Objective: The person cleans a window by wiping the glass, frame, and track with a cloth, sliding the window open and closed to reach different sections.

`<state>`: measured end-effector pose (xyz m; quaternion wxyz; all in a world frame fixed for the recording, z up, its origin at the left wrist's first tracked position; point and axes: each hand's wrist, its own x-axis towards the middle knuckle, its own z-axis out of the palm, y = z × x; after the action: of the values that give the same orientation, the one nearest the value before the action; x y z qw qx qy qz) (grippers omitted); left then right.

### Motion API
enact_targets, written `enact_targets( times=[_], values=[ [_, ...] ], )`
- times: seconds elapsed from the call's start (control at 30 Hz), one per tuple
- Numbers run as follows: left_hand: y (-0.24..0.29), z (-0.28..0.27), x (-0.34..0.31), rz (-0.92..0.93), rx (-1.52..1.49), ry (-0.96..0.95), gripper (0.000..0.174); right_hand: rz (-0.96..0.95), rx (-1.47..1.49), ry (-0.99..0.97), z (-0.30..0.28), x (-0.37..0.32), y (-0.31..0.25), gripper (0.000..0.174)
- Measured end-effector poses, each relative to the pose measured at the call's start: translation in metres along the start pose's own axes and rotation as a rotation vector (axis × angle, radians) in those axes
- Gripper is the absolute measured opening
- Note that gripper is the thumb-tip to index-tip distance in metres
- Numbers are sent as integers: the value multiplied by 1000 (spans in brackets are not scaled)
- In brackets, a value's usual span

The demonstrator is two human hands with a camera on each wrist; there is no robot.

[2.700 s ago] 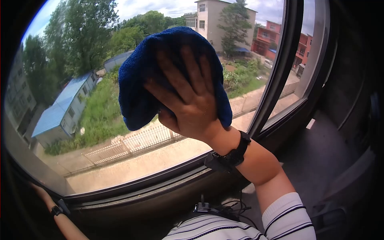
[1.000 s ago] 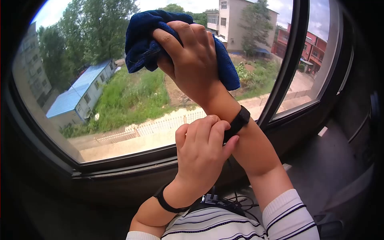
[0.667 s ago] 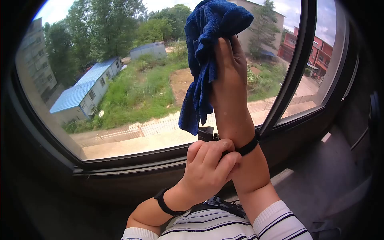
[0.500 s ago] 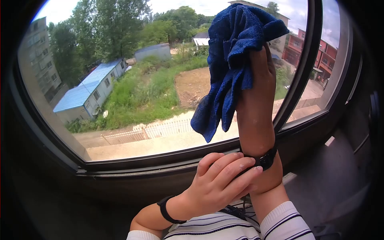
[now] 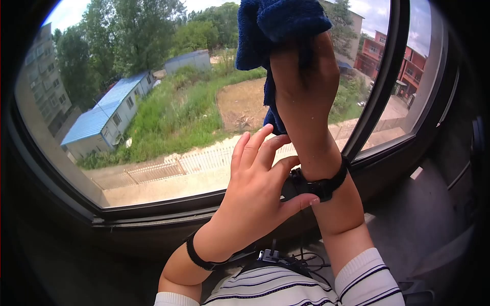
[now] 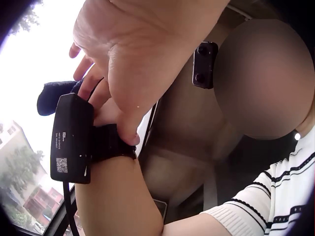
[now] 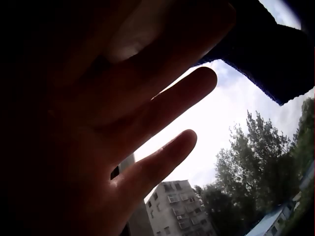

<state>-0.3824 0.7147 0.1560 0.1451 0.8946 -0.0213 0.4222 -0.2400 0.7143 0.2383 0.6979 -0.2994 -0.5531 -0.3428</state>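
Note:
A dark blue cloth (image 5: 288, 23) hangs bunched in the right hand (image 5: 305, 102) at the top of the head view, in front of the window. In the right wrist view, two fingers of the right hand (image 7: 142, 118) extend free of the cloth (image 7: 275, 54). The left hand (image 5: 250, 191) is at the right wrist, its fingers spread and raised. Its thumb touches the black wrist strap (image 5: 332, 186), and the index fingertip is by the strap's upper edge. In the left wrist view, the strap carries a black camera box (image 6: 72, 137), partly in front of the fingers.
A window with a dark frame (image 5: 380, 81) spans the view, with a sill track (image 5: 163, 217) below. Outside are trees, grass, a blue-roofed building (image 5: 104, 109) and a pale fence. Cables and a small device (image 5: 268, 255) lie near the striped shirt.
The right hand went from pressing the cloth flat on the glass to holding it bunched. My left hand came up from the lower left to the right wrist; its fingers have since lifted and spread.

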Motion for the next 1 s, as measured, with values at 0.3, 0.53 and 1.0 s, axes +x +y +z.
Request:
enact_targets(
  times=[0.3,0.53,1.0],
  values=[
    [-7,11,-12,-19,113,-111,33,559,624,79,-7,-1,-3,31],
    [-32,-43,-58,-38,-25,175,28,-12,225,58,-42,12,14,24],
    [-288,-273,-287,-529,759,897,45,-728,-699,-1182,-91,-154,47,57]
  ],
)
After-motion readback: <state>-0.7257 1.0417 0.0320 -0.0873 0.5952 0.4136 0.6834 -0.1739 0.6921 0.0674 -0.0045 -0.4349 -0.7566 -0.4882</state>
